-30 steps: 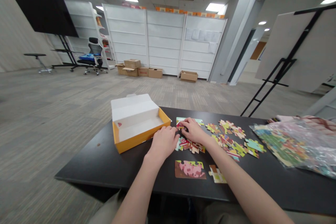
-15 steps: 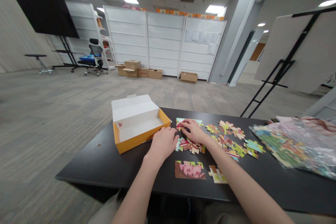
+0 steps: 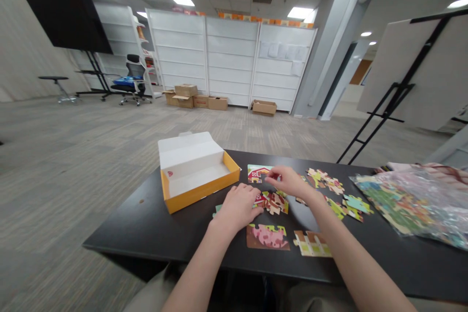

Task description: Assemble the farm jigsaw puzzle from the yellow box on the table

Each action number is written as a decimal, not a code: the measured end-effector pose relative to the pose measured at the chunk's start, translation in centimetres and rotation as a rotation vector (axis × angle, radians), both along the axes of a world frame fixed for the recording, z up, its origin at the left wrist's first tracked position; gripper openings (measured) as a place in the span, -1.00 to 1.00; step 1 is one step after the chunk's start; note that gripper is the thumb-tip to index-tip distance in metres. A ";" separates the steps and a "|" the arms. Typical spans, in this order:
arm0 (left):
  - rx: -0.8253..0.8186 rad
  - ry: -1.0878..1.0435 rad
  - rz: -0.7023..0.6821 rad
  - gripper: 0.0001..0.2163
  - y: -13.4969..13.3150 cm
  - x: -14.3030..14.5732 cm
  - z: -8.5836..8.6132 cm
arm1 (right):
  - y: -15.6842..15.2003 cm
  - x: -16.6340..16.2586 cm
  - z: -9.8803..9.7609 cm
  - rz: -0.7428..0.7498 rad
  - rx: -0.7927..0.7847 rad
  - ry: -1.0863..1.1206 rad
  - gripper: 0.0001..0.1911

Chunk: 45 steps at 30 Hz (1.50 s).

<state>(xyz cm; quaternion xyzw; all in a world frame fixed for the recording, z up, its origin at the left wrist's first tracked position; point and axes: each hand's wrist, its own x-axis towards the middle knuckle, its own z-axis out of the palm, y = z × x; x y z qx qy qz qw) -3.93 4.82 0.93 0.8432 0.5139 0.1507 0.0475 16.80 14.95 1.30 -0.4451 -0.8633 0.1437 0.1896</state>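
Observation:
My left hand [image 3: 239,206] lies palm down with its fingers stretched out, touching a cluster of farm-scene jigsaw pieces [image 3: 274,202]. A teal jigsaw piece [image 3: 218,209] pokes out on its left side. My right hand [image 3: 287,180] is bent with thumb and fingertips drawn together at the right part of a joined section with a red barn [image 3: 256,173]. Whatever is between those fingertips is too hidden to make out. Nearer me are a joined section with a pink pig [image 3: 268,237] and one with a pale fence [image 3: 312,244], the latter partly behind my right forearm.
An open yellow box [image 3: 201,190] with a white lid stands at the table's left. More loose pieces [image 3: 325,180] lie right of my right hand. A clear plastic bag [image 3: 431,204] with a colourful farm picture covers the right side of the black table [image 3: 146,229].
My left hand has slid nearer me and right, over the loose pieces; a teal piece now shows left of it. My right hand has drawn back right, uncovering more of the barn section.

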 end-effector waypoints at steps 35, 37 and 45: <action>0.058 -0.070 0.153 -0.51 -0.1 -0.8 1.2 | -0.2 8.2 1.9 -0.230 -0.545 -0.416 -0.75; 0.069 -0.068 0.137 -0.50 -0.1 -0.5 1.2 | -0.6 7.6 2.6 -0.192 -0.466 -0.317 -0.75; 0.079 -0.075 0.102 -0.43 0.2 1.1 0.6 | -1.6 1.9 2.0 0.179 -0.442 0.213 -0.44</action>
